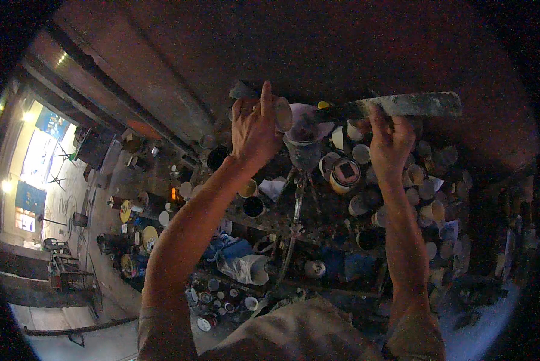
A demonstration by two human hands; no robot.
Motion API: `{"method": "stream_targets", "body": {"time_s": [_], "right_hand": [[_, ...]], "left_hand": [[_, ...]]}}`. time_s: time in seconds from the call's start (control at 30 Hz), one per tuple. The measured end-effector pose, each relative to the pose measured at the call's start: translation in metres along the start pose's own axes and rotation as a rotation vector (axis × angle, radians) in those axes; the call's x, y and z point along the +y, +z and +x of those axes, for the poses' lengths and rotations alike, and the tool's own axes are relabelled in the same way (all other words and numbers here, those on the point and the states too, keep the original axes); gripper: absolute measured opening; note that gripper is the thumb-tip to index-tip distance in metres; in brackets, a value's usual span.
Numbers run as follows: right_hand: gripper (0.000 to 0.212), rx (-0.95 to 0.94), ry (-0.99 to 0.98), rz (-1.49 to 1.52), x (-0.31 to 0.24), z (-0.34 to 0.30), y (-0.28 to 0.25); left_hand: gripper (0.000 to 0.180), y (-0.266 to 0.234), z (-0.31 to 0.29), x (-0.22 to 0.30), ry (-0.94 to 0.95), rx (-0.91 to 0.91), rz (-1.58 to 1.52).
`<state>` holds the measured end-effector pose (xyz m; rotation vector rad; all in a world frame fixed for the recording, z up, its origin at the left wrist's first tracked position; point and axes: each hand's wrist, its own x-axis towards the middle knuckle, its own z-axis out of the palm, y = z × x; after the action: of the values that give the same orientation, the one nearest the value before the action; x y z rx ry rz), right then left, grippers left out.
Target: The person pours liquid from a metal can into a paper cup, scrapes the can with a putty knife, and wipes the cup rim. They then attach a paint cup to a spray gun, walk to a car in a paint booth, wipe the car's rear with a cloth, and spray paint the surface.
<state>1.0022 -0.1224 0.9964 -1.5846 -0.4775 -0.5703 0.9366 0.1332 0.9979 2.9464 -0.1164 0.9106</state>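
My left hand is closed round a pale cup, its index finger stretched out. The cup is tilted, with its round end toward a pale cone-shaped strainer. That strainer sits in the top of a grey container, which a metal stand or hose seems to hold from below. Pinched in my right hand is a long flat stick, caked with paint. The stick lies nearly level, its dark left end over the strainer. A grey piece shows beyond my left fingers; its kind is unclear.
An open can and many used cups crowd the dark bench around my right forearm. A black pot stands near my left forearm. Below are a clear plastic bag and several small tins. A reddish wall rises beyond.
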Motion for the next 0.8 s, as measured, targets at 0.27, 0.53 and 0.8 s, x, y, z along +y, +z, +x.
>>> {"method": "stream_targets", "body": {"time_s": [0.27,0.53,0.8], "right_hand": [[0.015,-0.022,0.076,0.018,0.001,0.000,-0.001],[0.016,-0.021,0.080,0.053,0.003,-0.003,-0.001],[0.023,0.034,0.049,-0.051,0.013,-0.004,-0.004]], "left_hand": [[0.095,0.002,0.002,0.000,0.062,0.103,0.021],[0.093,0.002,0.004,0.003,0.047,0.023,0.098],[0.110,0.008,0.010,-0.001,-0.197,-0.004,-0.134]]}}
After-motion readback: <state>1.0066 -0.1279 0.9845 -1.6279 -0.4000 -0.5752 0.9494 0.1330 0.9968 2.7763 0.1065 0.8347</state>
